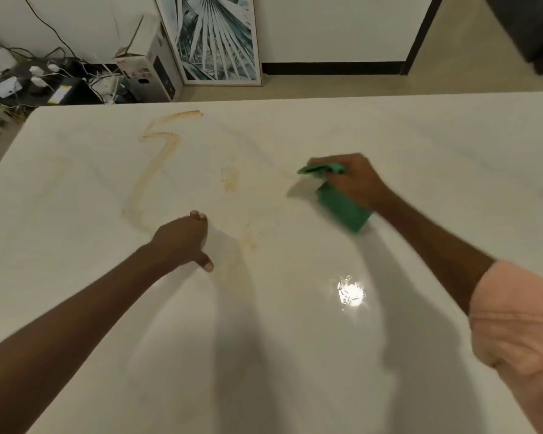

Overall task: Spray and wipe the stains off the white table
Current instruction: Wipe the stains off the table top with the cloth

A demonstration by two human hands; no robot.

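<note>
A green spray bottle (342, 208) was held in the right hand (353, 180), whose fingers were curled round its neck just below the nozzle; the bottle was tilted, nozzle pointing left, above the right half of the white table (420, 145), and it was blurred, so its shape could only be told as a squat plastic body with a narrow head. The left hand (182, 238) was set over the table's middle with the thumb (206, 263) stuck out toward the near edge and the fingers (198, 215) bunched close together; whether anything was held under them could not be told. One long, winding brown stain (157, 164) was seen across the smooth, glossy top, with two smaller faint smudges (231, 180) beside it. One bright lamp glare (351, 292) was reflected nearer the viewer. One framed palm-leaf print (213, 39) was leaned against the wall beyond, beside one cardboard box (148, 67).
</note>
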